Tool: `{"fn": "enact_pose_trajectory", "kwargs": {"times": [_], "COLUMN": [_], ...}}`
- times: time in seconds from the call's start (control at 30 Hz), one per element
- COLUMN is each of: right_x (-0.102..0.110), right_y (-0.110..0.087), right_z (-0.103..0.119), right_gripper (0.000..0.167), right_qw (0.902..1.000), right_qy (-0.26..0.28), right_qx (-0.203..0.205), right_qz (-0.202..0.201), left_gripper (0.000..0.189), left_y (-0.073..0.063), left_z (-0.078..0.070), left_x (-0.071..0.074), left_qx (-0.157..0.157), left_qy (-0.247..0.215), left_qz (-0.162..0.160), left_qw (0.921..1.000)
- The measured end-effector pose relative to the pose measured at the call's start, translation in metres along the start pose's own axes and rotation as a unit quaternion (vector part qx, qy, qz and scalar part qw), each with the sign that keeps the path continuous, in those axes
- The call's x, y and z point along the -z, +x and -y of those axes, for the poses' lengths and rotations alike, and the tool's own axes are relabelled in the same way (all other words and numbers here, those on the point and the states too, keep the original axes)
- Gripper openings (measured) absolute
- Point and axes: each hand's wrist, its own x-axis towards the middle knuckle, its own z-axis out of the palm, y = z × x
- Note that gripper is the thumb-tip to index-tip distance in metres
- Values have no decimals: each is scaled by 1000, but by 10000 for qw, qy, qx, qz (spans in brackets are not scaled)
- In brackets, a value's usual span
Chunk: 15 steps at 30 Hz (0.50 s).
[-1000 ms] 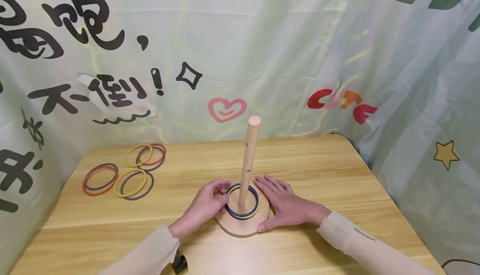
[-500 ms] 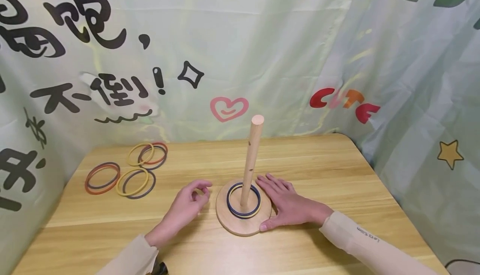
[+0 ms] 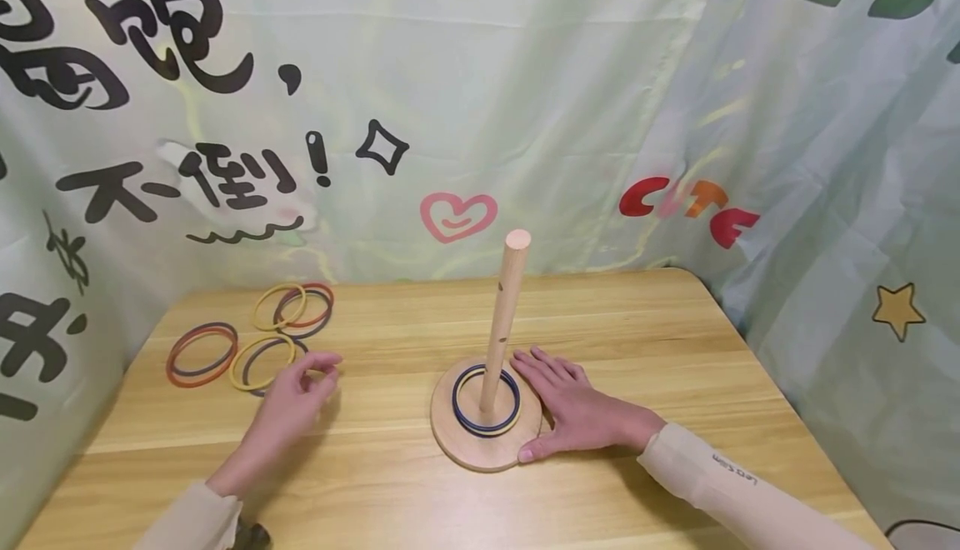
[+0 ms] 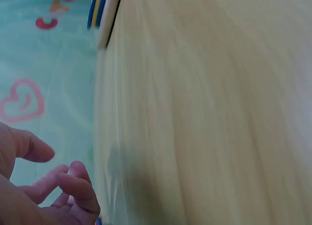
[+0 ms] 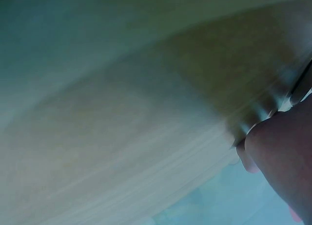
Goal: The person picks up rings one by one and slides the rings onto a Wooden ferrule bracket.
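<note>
A round wooden base point(image 3: 457, 442) with an upright wooden peg point(image 3: 507, 300) stands on the table. Stacked blue and yellow rings point(image 3: 456, 408) lie around the peg's foot. My right hand point(image 3: 573, 408) rests against the base's right edge with its fingers extended. To the left, my left hand point(image 3: 292, 400) hovers beside a loose blue ring point(image 3: 253, 360), fingers loosely bent and holding nothing. In the left wrist view, thumb and fingers of the left hand point(image 4: 53, 186) are apart. A yellow ring point(image 3: 234, 371) overlaps that blue ring.
Red and blue rings point(image 3: 171, 367) overlap at the far left. Behind lie another yellow ring point(image 3: 258, 304) and a red ring point(image 3: 330, 292) over a blue one. The wooden table point(image 3: 637, 325) meets a printed curtain point(image 3: 562, 117) at its back and sides.
My left hand has let go of the rings at the peg and moved left toward the loose rings. The right hand stays on the base.
</note>
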Motion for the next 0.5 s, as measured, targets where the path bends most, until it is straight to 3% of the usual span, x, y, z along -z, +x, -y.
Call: {"fn": "enact_pose_trajectory", "kwargs": {"times": [0.23, 0.37, 0.5], "right_x": [1, 1, -1], "right_y": [1, 1, 1], "right_z": [0, 0, -1], "right_gripper": [129, 130, 129], "right_qw": [10000, 9999, 9999], "right_qy": [41, 30, 8], "right_qx": [-43, -89, -103], "right_qz": [57, 69, 42], "left_gripper": [38, 43, 45], "left_y": [-6, -8, -5], "left_z": [17, 26, 34], "left_x": [34, 43, 47], "left_qx": [243, 331, 111], "left_qy": [551, 759, 1029], "left_qz": [-398, -593, -743], "left_qw": [9974, 9948, 9918]}}
